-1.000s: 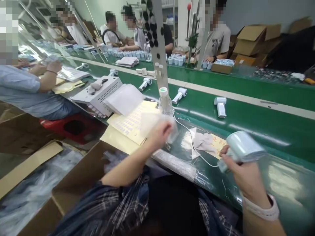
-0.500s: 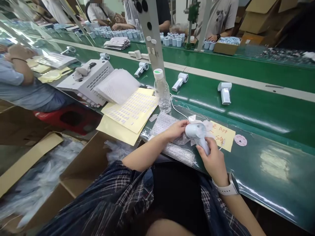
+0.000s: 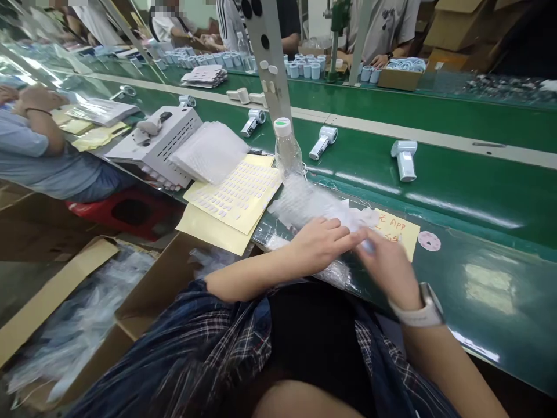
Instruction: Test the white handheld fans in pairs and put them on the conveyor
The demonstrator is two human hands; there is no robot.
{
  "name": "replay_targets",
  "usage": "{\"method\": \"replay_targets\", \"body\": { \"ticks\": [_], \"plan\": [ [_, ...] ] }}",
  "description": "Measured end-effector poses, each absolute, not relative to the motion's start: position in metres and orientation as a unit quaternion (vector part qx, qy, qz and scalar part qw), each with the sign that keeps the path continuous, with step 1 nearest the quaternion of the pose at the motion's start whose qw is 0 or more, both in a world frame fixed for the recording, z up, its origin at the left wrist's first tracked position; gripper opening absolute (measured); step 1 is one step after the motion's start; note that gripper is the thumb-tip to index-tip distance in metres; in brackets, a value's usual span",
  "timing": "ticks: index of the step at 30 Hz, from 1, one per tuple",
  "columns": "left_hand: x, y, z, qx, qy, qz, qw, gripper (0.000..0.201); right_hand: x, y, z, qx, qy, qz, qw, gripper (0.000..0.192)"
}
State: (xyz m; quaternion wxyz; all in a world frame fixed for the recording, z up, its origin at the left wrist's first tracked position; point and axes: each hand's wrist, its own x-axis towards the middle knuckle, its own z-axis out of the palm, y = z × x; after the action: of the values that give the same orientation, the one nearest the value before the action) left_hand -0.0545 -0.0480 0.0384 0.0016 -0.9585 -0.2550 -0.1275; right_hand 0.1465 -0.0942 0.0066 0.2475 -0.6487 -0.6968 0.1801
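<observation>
Both hands closed over a bubble-wrap bag (image 3: 304,203)
Left hand (image 3: 319,244) and right hand (image 3: 387,264) now hide the fan seen earlier; water bottle (image 3: 287,152) just behind

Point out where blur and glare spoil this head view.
Head view: motion blur smears the right hand and the bubble wrap by the left hand; glare streaks the green conveyor belt at right; straight edges bow outward.

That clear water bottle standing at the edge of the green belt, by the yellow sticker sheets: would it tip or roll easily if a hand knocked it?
The water bottle is tall and narrow and stands upright, so a sideways knock would probably tip it. It looks clear and nearly empty, hence likely light and easy to shove. Being round, it would probably roll on the green belt once down, perhaps toward the bubble wrap.
</observation>
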Motion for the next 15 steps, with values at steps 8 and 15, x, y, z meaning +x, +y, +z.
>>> {"method": "replay_targets", "body": {
  "ticks": [8, 15],
  "plan": [
    [-0.049, -0.054, 0.087, -0.862, -0.19, -0.419, -0.215, 0.039, 0.158, -0.127, 0.055, -0.377, -0.556, 0.654, 0.348, 0.074],
    [-0.033, -0.038, 0.118, -0.848, -0.086, -0.448, -0.27, 0.02, 0.244, -0.183, 0.087, -0.705, -0.557, 0.017, 0.438, 0.039]
  ]
}}
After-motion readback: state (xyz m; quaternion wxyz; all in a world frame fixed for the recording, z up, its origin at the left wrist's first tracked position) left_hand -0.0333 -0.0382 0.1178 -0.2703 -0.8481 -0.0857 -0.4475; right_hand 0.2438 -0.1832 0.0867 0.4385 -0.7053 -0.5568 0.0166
